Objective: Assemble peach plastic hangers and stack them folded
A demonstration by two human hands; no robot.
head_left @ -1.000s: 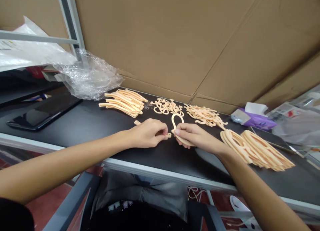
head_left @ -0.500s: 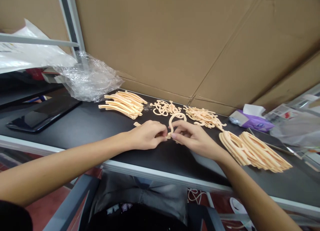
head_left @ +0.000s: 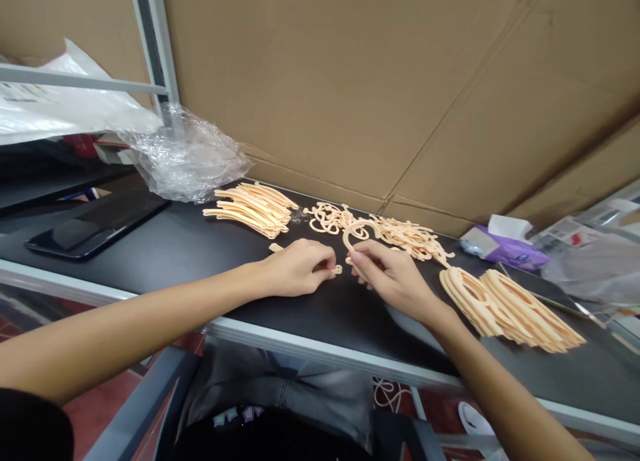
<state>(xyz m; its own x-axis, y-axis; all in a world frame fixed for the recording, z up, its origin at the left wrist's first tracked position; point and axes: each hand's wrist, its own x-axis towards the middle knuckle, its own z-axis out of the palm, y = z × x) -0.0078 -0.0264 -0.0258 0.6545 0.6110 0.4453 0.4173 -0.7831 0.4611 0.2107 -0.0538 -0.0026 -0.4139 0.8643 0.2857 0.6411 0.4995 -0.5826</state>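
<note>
My left hand (head_left: 303, 268) is closed on a pale strip; one end (head_left: 275, 247) shows behind the knuckles and the other, small and knobbed, beyond the fingertips. Between the thumb and fingers of my right hand (head_left: 387, 271) is a curved cream hook (head_left: 349, 238), its arch standing up. A small gap separates the hook from the strip's tip. Behind my hands lie a stack of long cream strips (head_left: 255, 208), a small heap of curled pieces (head_left: 330, 216) and a heap of hooked pieces (head_left: 413, 238). Flat looped pieces (head_left: 505, 308) are stacked to the right.
On the left are a dark phone-like slab (head_left: 95, 224) and crumpled clear plastic (head_left: 193, 158). A purple tissue pack (head_left: 515, 251) sits at the right, near another dark flat device. Cardboard (head_left: 350, 94) stands behind the black table (head_left: 190, 268).
The hook in my right hand has come apart from the strip's end and moved slightly up and right. My left hand keeps its grip. The view has shifted slightly.
</note>
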